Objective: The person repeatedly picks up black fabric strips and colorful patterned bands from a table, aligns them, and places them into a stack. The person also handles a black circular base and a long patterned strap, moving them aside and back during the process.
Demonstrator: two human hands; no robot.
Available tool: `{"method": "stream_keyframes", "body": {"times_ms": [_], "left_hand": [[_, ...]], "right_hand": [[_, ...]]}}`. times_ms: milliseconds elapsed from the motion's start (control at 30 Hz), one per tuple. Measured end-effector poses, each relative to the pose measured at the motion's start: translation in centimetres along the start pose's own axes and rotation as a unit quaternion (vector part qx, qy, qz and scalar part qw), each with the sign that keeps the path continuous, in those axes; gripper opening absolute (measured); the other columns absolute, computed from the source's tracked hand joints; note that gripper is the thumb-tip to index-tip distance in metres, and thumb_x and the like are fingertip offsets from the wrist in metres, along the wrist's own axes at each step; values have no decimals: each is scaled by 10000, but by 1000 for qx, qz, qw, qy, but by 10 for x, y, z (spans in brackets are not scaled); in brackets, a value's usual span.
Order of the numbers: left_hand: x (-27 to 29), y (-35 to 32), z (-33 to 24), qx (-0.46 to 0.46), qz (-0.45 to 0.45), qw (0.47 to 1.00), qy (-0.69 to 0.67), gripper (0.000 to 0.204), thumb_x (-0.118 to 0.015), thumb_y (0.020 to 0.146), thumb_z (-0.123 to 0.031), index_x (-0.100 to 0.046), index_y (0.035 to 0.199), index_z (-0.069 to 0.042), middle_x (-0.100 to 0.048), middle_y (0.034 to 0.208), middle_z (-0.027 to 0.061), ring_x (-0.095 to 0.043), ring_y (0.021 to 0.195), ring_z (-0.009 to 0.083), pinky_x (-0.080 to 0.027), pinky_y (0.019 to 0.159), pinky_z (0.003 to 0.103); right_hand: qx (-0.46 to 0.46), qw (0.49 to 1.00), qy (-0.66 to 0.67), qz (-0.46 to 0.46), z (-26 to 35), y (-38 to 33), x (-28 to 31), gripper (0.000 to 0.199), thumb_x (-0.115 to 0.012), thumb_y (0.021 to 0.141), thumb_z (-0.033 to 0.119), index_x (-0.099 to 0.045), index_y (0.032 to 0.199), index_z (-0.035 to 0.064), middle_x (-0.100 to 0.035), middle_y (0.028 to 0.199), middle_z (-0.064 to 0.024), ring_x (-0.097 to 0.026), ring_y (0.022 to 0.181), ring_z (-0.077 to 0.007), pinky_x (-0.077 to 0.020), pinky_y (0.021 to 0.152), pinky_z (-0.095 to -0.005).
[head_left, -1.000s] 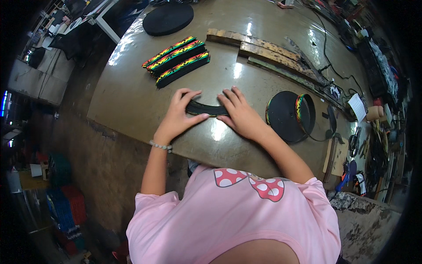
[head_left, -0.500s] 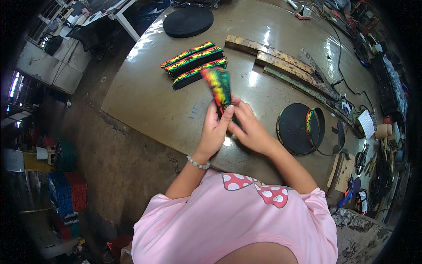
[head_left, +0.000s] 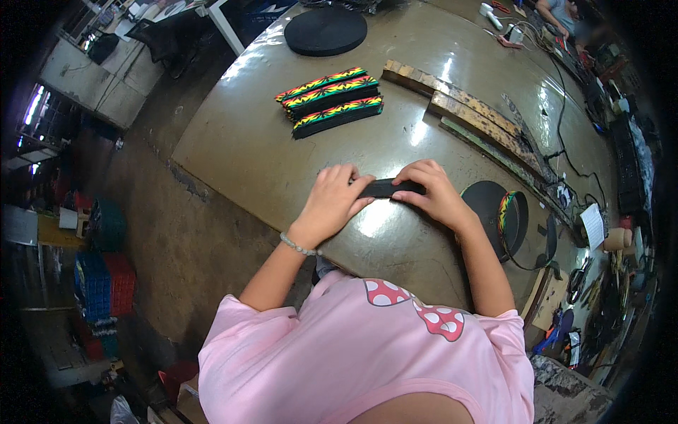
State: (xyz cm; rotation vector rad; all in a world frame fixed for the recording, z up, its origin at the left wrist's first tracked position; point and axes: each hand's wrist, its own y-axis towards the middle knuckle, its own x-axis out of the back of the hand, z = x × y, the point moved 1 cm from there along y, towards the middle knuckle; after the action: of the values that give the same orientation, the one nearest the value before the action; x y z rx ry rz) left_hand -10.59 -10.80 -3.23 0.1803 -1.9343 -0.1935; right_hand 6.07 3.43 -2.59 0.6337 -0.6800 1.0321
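A folded black webbing strap (head_left: 382, 189) lies level between my two hands, low over the near part of the table. My left hand (head_left: 332, 194) is closed on its left end, thumb and fingers pinching it. At the other end my right hand (head_left: 433, 194) grips it the same way. Only the strap's black side shows; my fingers cover both ends. Beyond the hands are several stacked bundles of strap (head_left: 337, 106), black with a red, yellow and green leaf pattern. To the right of my right hand rests a black roll (head_left: 484, 205) with a loop of patterned strap (head_left: 503, 219) on it.
Another flat black roll (head_left: 325, 32) sits at the table's far side. Long worn wooden bars (head_left: 477, 116) cross the right half. Cables, a sheet of paper (head_left: 592, 226) and tools line the right edge. Another person (head_left: 554, 18) is at the far right. Crates (head_left: 93, 284) stand on the floor left.
The strap bundle has turned from upright, patterned side showing, to lying level with its black side up. My hands have moved apart to its two ends. The view has shifted slightly.
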Motion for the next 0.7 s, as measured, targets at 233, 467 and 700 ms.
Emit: {"method": "stream_keyframes", "body": {"times_ms": [233,467,700], "left_hand": [[-1,-19,30,62,-45,993,-93,427,-617,831,-251,-509,1202,-69,-492,1045,137,-460,1036,314,-381,911,394],[-14,-17,28,88,-72,987,-117,445,-529,899,-193,-394,1302,-59,-425,1188,176,-420,1139,342,-359,974,399],[-14,-17,33,49,-72,993,-75,373,-473,921,-130,-428,1282,-46,-410,1274,175,-424,1181,327,-351,984,374]], "right_hand": [[41,976,-202,-69,-9,-4,-24,401,-602,823,214,-503,1198,111,-520,1096,-111,-471,1090,-288,-389,911,-402],[-2,984,-176,-40,-7,2,-24,404,-567,847,182,-470,1226,84,-447,1205,-187,-433,1152,-356,-375,963,-419],[-25,973,-229,-12,5,9,-34,391,-583,829,122,-473,1187,9,-373,1280,-261,-391,1183,-412,-364,993,-433]]}}
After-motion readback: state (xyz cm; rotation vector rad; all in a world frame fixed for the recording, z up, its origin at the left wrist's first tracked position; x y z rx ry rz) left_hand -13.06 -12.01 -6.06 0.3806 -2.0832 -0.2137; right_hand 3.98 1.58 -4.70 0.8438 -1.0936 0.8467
